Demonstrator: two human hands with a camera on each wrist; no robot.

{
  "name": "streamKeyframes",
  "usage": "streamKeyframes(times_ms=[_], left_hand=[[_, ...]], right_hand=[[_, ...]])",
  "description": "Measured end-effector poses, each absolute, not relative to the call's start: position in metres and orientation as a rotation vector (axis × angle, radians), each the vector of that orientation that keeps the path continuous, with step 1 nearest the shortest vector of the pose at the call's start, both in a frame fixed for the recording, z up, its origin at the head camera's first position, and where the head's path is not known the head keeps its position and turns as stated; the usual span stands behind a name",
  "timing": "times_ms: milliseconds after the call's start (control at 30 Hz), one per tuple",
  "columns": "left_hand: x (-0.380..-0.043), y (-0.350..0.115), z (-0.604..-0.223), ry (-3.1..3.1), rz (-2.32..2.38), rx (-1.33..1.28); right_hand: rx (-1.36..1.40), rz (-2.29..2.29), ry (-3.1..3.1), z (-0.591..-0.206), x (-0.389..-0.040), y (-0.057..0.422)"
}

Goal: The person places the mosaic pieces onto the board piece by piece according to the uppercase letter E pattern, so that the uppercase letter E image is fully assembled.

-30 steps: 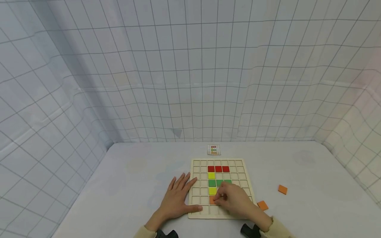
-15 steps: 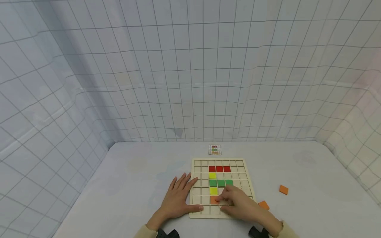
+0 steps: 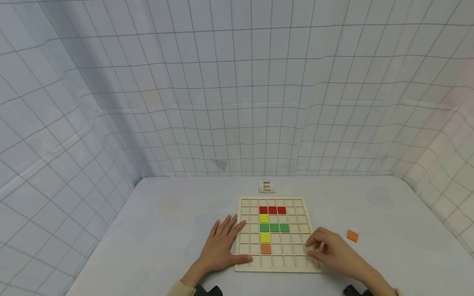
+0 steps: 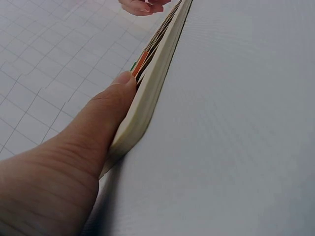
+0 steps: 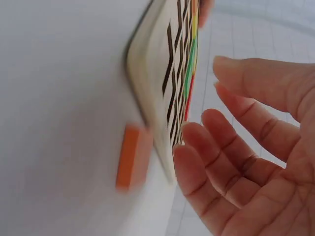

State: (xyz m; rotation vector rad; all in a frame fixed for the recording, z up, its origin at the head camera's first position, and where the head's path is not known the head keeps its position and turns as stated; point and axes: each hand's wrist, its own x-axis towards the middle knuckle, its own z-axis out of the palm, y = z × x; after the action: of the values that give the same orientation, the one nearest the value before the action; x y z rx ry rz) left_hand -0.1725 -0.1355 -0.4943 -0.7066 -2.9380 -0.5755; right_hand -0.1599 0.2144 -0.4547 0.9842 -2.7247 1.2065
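Observation:
A cream grid board [image 3: 296, 263] lies on the table. In its cells sit several red, yellow and green square tiles, plus one orange tile [image 3: 266, 248] below the lower yellow one. My left hand [image 3: 221, 250] rests at the board's left edge with fingers spread, its thumb [image 4: 110, 105] on the near left corner. My right hand [image 3: 331, 251] hovers over the board's right edge, fingers loosely bent and holding nothing. Under it, beside the board, lies a loose orange tile [image 5: 134, 157], which the hand hides in the head view.
Another orange tile [image 3: 352, 235] lies farther right on the white table [image 3: 166, 230]. Behind the board is a small pattern card [image 3: 266, 186] with coloured squares on a grid. White grid-lined curtains [image 3: 237, 102] enclose the table at the back and sides.
My right hand has let go of the orange tile in the board's grid and moved right, to the board's right edge. My left hand has stayed in place.

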Motion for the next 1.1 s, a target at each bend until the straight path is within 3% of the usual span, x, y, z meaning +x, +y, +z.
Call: streamKeyframes(times_ms=[200,433,1100], left_hand=[[-0.173,-0.135,-0.494,-2.943,-0.57,-0.702],[-0.173,-0.135,-0.495,-2.941,-0.574,-0.703],[-0.174,-0.136,-0.497,-2.935,-0.57,-0.696]], right_hand=[[0.822,1.063,-2.956,-0.449,-0.157,0.248],[0.924,1.024,-3.004,-0.456,-0.161,0.269],[0.642,1.16,-3.01,-0.464,-0.165,0.255]])
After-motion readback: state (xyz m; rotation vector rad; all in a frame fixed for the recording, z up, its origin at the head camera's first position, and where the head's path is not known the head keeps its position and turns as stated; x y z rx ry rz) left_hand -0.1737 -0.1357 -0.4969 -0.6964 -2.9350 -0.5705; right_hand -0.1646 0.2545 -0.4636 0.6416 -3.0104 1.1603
